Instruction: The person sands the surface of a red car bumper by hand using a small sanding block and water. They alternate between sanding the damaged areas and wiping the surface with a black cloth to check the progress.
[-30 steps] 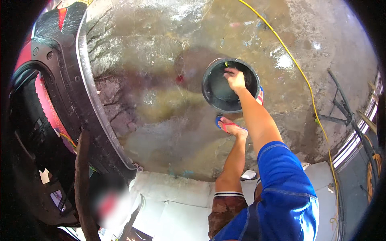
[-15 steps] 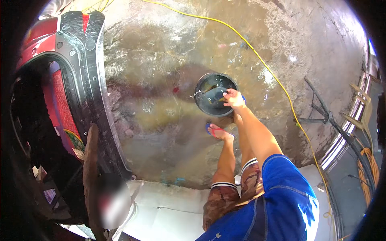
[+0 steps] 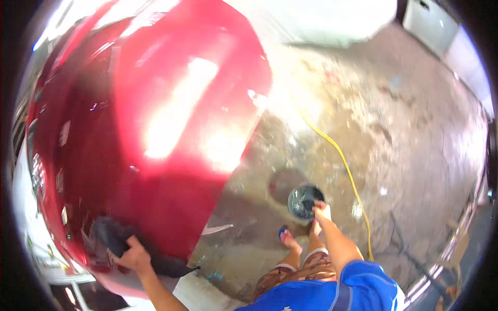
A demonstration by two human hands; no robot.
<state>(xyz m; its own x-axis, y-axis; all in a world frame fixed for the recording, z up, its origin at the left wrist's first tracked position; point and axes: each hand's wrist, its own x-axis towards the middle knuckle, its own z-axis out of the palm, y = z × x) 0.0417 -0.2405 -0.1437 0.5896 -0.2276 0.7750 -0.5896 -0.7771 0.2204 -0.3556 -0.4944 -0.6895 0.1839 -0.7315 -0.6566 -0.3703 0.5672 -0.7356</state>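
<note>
A glossy red car body (image 3: 150,124) fills the left half of the view. My left hand (image 3: 132,255) presses a dark cloth (image 3: 111,236) against its lower edge. My right hand (image 3: 321,210) reaches down to the rim of a black bucket (image 3: 305,201) holding water, which stands on the wet concrete floor (image 3: 394,129). My bare legs and a foot in a blue sandal (image 3: 284,236) are just below the bucket. A blue sleeve covers my right upper arm.
A yellow hose (image 3: 342,160) runs across the floor from the car's edge past the bucket to the lower right. A white wall (image 3: 332,18) and panels stand at the far top. Metal frames (image 3: 456,243) lie at the right rim.
The view has swung up from the dark wheel arch to the red body panel. My left hand with the cloth has come into view. My right hand stays at the bucket, which now looks farther away.
</note>
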